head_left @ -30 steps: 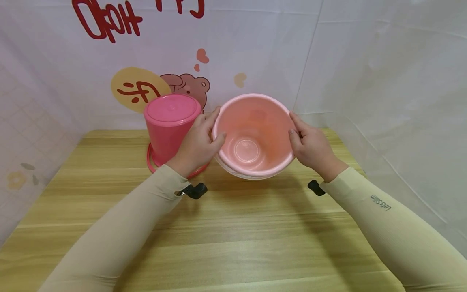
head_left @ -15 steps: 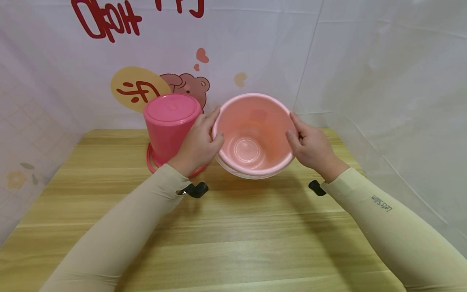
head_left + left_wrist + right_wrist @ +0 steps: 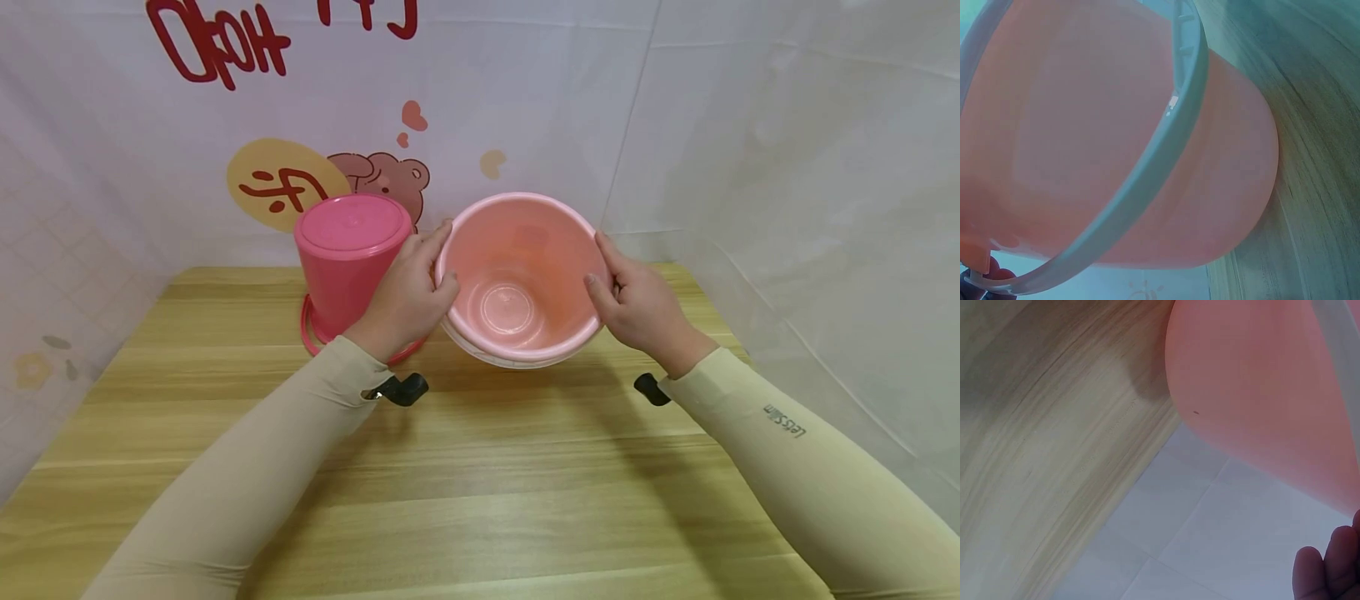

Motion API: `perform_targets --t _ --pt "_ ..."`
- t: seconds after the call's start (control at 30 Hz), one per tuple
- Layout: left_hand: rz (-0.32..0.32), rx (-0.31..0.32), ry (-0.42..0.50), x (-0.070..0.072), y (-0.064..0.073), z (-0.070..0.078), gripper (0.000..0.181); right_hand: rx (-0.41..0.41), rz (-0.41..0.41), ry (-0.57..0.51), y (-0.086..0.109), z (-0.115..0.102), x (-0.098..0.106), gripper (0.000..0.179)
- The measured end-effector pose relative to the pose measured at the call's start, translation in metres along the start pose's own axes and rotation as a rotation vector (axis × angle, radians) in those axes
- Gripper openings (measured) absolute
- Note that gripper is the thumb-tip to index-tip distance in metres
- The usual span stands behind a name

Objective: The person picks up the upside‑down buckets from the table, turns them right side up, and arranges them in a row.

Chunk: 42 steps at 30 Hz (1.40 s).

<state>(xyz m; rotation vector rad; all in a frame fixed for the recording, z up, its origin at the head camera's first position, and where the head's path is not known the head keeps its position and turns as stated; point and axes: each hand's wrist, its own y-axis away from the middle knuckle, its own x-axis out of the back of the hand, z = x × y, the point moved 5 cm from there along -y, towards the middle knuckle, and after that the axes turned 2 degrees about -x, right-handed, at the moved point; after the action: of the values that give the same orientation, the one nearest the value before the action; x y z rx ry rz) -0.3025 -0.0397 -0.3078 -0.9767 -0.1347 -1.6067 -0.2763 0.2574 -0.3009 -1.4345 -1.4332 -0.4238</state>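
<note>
In the head view a light pink bucket [image 3: 487, 242] is tilted, its round mouth facing me and its inside bare down to the ringed bottom. My left hand [image 3: 408, 292] grips the rim on the left, thumb over the edge. On the opposite side my right hand [image 3: 647, 304] holds the rim, its thumb lying inside the mouth. The left wrist view shows the bucket's pale handle [image 3: 1141, 175] hanging across its outer wall, with fingertips [image 3: 1000, 273] near the handle's end. Fingers [image 3: 1329, 565] also show at the corner of the right wrist view.
A darker pink bucket [image 3: 348, 279] stands upside down behind my left wrist, its handle [image 3: 307, 329] lying round its foot. Beneath everything is a wood-grain table [image 3: 480, 483]. A white printed sheet [image 3: 555, 100] hangs behind, and another white sheet [image 3: 847, 208] at the right.
My right thumb has slid slightly further in over the bucket's rim. The tilted bucket and my left hand stay almost where they were.
</note>
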Motion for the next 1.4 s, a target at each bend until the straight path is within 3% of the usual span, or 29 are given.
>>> perform_targets --t 0.23,0.83,1.4 --pt "-0.011 0.002 0.010 -0.0006 0.0009 -0.0019 0.074 -0.008 0.006 -0.011 -0.0004 0.0002 0.0003 0.064" --pt "-0.078 -0.094 -0.016 -0.0046 0.0060 -0.0042 0.088 -0.065 0.002 -0.025 -0.0002 0.0052 0.0012 0.064" --pt "-0.089 -0.087 -0.027 -0.0055 0.0053 0.0002 0.087 -0.063 -0.004 0.024 0.0002 0.0089 0.0004 0.068"
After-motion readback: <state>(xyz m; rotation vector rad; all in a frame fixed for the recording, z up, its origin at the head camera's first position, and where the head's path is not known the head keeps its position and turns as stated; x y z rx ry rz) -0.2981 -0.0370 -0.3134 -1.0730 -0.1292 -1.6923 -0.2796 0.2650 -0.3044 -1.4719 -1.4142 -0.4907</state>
